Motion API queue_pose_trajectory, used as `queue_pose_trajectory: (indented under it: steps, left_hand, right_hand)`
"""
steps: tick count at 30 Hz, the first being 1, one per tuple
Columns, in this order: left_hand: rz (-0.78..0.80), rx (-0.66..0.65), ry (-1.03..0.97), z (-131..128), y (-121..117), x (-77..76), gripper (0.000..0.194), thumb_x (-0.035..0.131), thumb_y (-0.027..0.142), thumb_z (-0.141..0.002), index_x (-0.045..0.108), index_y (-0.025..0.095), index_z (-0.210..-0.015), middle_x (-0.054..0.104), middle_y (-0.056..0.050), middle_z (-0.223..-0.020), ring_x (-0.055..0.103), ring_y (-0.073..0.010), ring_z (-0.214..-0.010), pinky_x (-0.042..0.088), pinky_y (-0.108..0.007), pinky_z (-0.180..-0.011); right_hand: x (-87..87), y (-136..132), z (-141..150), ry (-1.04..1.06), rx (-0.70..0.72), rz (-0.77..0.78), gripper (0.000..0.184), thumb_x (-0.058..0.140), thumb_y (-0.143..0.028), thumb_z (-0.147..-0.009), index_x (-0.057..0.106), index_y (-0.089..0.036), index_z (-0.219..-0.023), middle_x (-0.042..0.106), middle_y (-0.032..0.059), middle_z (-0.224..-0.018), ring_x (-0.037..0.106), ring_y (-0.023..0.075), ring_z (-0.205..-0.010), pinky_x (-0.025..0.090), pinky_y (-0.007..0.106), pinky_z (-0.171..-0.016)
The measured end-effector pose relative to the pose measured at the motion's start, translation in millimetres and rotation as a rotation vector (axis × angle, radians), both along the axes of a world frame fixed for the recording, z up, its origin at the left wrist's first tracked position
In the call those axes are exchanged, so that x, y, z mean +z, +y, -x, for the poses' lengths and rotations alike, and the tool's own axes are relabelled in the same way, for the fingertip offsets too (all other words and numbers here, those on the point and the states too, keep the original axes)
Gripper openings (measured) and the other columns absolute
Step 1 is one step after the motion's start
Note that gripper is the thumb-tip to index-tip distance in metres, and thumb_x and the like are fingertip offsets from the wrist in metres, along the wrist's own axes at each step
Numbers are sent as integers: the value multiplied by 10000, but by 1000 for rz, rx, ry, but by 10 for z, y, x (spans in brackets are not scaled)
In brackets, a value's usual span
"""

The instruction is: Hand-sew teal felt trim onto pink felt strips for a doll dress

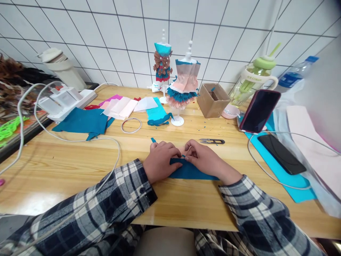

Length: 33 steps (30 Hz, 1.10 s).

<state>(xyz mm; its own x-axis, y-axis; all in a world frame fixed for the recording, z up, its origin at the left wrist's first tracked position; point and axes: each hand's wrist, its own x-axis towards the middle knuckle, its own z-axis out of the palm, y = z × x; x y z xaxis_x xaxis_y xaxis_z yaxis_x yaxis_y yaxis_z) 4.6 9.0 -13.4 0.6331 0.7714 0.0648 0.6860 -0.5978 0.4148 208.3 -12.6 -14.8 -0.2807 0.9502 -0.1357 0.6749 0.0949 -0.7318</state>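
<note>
A folded strip of teal crepe paper or fabric [193,170] lies on the wooden table in front of me. My left hand [162,160] rests on its left part, thumb along the upper edge and fingers curled over. My right hand [204,158] bends its fingertips down at the same edge, thumb and index close together. A peach piece shows between the hands, with a tiny teal scrap [183,155] at the fingertips. What the right fingertips pinch is too small to make out. Thread snips [212,141] lie just beyond my right hand.
Two small dress forms stand at the back, one in a peach-and-teal dress [183,85], one with brown bows [162,62]. A cardboard box [213,100], a propped phone [259,110] and a flat phone [281,153] are to the right. Teal sheets [82,121] and a white cable [117,153] lie left.
</note>
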Motion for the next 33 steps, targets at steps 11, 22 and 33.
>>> queue_pose_trajectory:
  steps: [11,22,33]
  left_hand:
    - [11,-7,-62,10,5,-30,399,709,414,-779,580,232,-1110,664,-42,-1022,564,-267,-982,334,-416,-830]
    - [10,-24,-95,8,30,-33,325,686,315,-807,571,245,-1103,670,-15,-977,566,-237,-937,312,-398,-814]
    - [-6,-63,-16,-1,35,-6,172,648,315,-844,617,230,-991,654,-36,-997,553,-258,-984,324,-420,-829]
  right_hand:
    - [203,302,-71,188,67,289,205,671,-177,-709,557,-228,-872,676,-35,-677,639,169,-688,432,273,-624]
    - [137,246,17,-2,88,200,226,659,-101,-715,526,-236,-837,693,-36,-705,638,166,-719,422,266,-634]
    - [47,251,-75,122,114,212,156,635,-162,-747,541,-226,-854,671,-29,-711,628,156,-690,432,261,-624]
